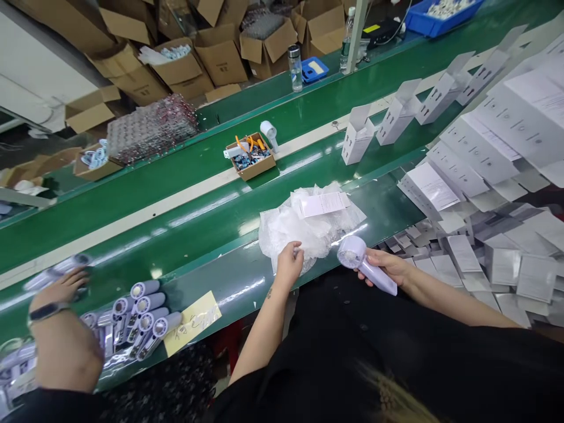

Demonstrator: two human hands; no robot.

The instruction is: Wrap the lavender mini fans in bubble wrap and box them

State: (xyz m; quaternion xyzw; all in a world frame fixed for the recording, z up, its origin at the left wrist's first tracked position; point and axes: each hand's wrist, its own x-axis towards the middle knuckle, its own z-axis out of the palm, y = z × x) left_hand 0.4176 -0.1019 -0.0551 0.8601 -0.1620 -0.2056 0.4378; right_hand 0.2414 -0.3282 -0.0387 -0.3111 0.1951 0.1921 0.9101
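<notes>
My right hand (388, 265) is wrapped round the handle of a pale lilac handheld fan (352, 252), its round head pointing up and left. My left hand (291, 261) is at the near edge of a heap of clear plastic bags (282, 230), thumb and fingers pinched together at the plastic. Whether a bag is between those fingertips is hard to make out. A printed white leaflet (324, 204) lies on top of the heap.
At the left, a co-worker's hand (59, 291) reaches over lilac fan bodies (150, 304) beside a yellow note (192, 323). A small parts box (255, 169) stands mid-belt. White boxes (356, 138) stand upright at the right, near stacked flat cartons (462, 161).
</notes>
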